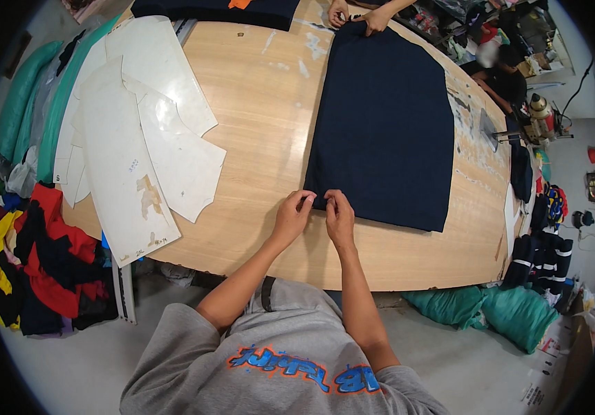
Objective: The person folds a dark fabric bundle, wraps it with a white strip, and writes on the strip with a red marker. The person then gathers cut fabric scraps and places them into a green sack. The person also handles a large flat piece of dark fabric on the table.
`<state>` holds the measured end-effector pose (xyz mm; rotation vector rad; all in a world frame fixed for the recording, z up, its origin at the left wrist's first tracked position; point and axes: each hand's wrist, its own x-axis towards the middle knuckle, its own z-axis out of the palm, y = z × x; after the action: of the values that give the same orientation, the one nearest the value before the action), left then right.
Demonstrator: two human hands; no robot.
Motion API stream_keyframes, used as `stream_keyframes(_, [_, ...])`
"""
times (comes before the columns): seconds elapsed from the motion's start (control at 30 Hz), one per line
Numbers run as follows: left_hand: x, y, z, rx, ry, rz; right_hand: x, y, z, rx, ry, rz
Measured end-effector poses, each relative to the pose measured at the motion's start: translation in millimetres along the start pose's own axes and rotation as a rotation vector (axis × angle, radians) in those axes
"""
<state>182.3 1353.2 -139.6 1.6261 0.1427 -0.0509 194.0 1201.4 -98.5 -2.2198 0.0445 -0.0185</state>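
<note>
A dark navy fabric stack (384, 124) lies flat on the wooden table (256, 90), its long side running away from me. At its near left corner, my left hand (292, 216) pinches the fabric edge between thumb and fingers. Close beside it, my right hand (339, 216) is also closed on the near edge. The fingertips of both hands nearly meet there. Across the table, another person's hands (366, 19) touch the far end of the same fabric.
White pattern pieces (121, 152) overlap on the table's left. Another dark fabric pile (221, 10) lies at the far edge. Coloured cloth (55, 256) heaps at lower left; green bundles (484, 311) sit below the right edge. A cutting machine (539, 114) stands at far right, near a seated person (505, 79).
</note>
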Motion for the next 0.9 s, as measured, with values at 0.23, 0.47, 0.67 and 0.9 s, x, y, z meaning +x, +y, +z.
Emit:
stream_keyframes(0.23, [-1,-2,2,-0.144,0.001,-0.067,2,-14,-5,-0.037,-0.106,0.04])
stream_keyframes(0.47, [7,-4,-6,-0.33,-0.109,-0.217,5,-8,-11,0.022,-0.136,0.069])
stream_keyframes(0.67, [5,9,-4,-0.354,-0.077,-0.261,2,0,-5,0.038,-0.066,0.042])
stream_keyframes(0.9, [7,0,3,-0.249,-0.016,-0.188,1,6,3,0.086,-0.009,0.105])
